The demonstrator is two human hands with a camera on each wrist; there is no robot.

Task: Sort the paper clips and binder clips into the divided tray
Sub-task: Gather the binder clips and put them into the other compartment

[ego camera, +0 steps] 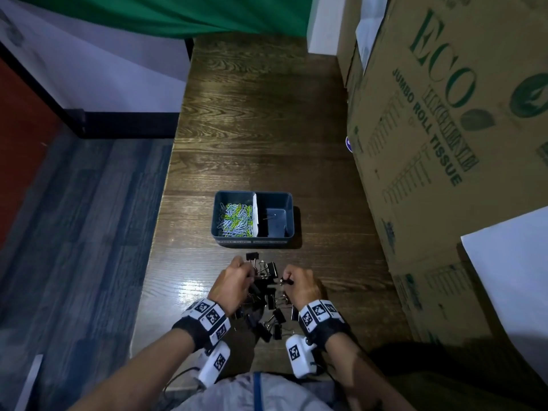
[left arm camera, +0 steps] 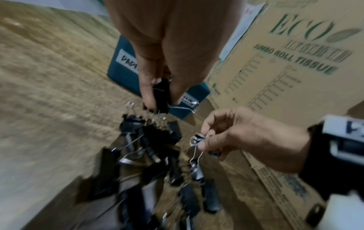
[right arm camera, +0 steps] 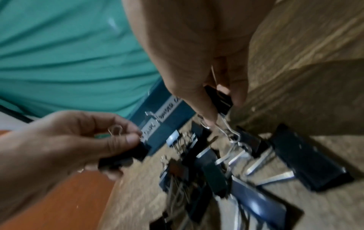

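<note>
A blue divided tray (ego camera: 290, 215) stands on the wooden table; its left compartment holds a heap of coloured paper clips (ego camera: 235, 216), its right compartment one clip that I cannot make out. In front of it lies a pile of black binder clips (ego camera: 268, 304). My left hand (ego camera: 234, 281) pinches a black binder clip (left arm camera: 161, 93) between thumb and fingers above the pile. On the other side, my right hand (ego camera: 299, 283) pinches another black binder clip (right arm camera: 220, 98), with a further clip hanging from its wire handle. In the left wrist view the tray (left arm camera: 120, 73) sits just behind the fingers.
Tall cardboard boxes (ego camera: 444, 143) printed ECO JUMBO ROLL TISSUE line the table's right side, close to my right hand. The table's left edge (ego camera: 154, 247) drops to a grey floor. A green cloth (ego camera: 178, 16) hangs at the far end.
</note>
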